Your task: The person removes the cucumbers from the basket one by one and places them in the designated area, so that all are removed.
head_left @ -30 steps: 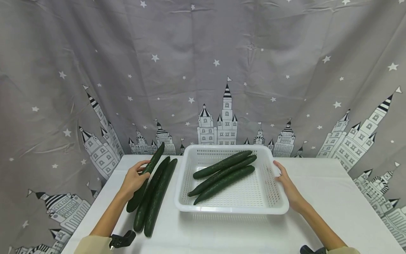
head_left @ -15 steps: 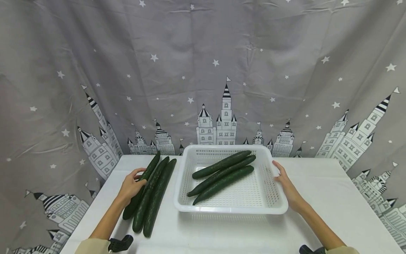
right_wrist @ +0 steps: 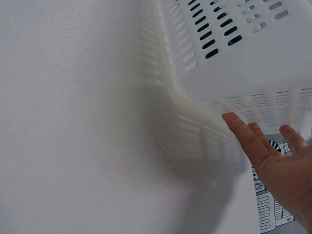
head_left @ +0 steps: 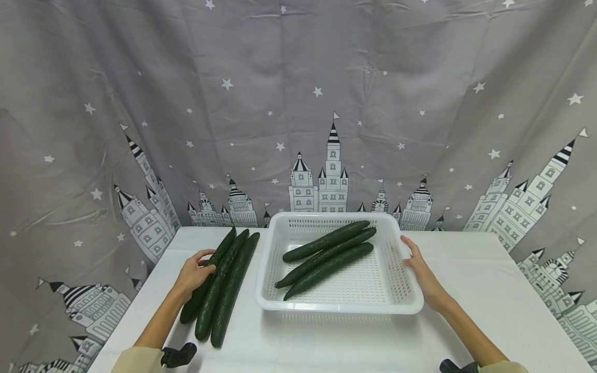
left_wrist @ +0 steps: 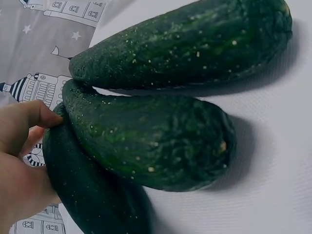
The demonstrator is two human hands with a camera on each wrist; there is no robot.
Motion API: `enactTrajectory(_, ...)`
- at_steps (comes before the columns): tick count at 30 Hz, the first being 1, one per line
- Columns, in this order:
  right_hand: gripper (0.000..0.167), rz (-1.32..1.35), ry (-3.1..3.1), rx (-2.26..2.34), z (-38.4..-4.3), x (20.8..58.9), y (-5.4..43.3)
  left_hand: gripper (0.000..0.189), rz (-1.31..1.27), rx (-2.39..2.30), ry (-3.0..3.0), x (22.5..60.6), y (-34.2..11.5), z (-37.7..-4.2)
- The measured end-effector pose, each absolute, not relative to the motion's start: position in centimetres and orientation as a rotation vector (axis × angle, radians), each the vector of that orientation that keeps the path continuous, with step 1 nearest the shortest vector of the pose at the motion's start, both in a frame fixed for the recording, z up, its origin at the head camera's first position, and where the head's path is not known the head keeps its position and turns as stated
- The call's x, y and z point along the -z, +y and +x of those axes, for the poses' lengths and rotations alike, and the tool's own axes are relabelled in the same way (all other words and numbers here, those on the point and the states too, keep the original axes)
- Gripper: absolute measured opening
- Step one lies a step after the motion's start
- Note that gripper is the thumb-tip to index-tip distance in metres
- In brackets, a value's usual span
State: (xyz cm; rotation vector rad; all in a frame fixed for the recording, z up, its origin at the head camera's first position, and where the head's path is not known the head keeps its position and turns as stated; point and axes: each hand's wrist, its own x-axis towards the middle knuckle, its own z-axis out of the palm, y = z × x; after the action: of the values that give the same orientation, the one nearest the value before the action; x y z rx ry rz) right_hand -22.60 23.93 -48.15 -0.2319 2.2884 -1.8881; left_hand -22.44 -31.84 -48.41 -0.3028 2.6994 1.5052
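Pinching, between thumb and curled fingers of the left hand, a long, slim, dark-green outer cucumber, lying at nine o'clock from the basket and slanting from seven toward one. Showing next, touching it on the basket side, an equally long dark-green neighbouring cucumber, then just beside that a third loose cucumber.

Resting straight, relaxed fingers of the right hand against the outer wall of a white, rectangular, slotted plastic basket, at its three o'clock. Containing, in that basket, three more long dark-green cucumbers on a slant from eight toward two: a top cucumber nearest twelve, a middle cucumber close below, and a bottom cucumber nearest six. Leaving perforated floor visible at four o'clock, and showing dark green through wall slots in the right wrist view.

Spreading beneath, a white, finely textured tabletop; hanging beyond, toward twelve, a grey fabric curtain printed with white stars and castles.
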Motion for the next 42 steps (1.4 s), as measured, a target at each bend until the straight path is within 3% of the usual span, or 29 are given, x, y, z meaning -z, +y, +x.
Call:
enactTrajectory(21, 0.067, -0.233, 2.292, 1.886, -22.5, 48.0, 23.9, 0.057, -0.322, -1.444, 2.607, 49.2, -32.8, -22.9)
enactTrajectory(42, 0.067, -0.233, 2.273, 1.898, -22.6, 48.0, 23.9, 0.047, -0.31, -1.403, 2.776, 47.5, -31.3, -23.4)
